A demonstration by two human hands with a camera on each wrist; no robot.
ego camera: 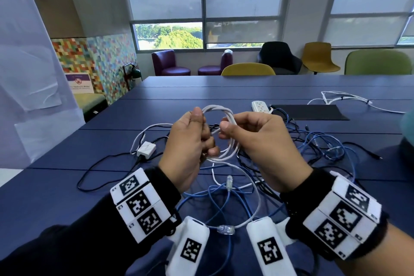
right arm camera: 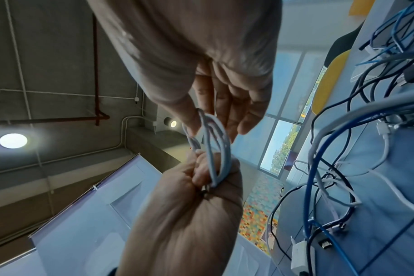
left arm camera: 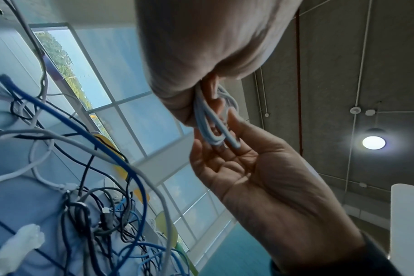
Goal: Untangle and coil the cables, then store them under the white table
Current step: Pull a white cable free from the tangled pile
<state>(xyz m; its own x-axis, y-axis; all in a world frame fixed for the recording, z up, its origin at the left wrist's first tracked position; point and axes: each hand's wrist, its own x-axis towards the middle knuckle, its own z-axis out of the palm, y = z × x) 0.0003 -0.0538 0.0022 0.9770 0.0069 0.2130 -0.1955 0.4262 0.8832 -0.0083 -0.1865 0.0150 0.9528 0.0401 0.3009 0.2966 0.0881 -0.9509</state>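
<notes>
Left hand (ego camera: 187, 141) gripping coiled white cable (ego camera: 226, 116), right hand (ego camera: 253, 136) pinching the coil's other side, above tangled blue and black cables (ego camera: 322, 143) on blue table (ego camera: 224, 87)

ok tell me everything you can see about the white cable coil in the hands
The white cable coil is a thin, smooth, round-sheathed cord wound into several loose, roughly circular loops, held up above the blue table and its tangle of cables. The left hand grips one side of the loops with fingers curled round them; the right hand pinches the other side between thumb and fingers. A white strand trails from below the coil to the table, though whether it belongs to the coil is unclear.
</notes>
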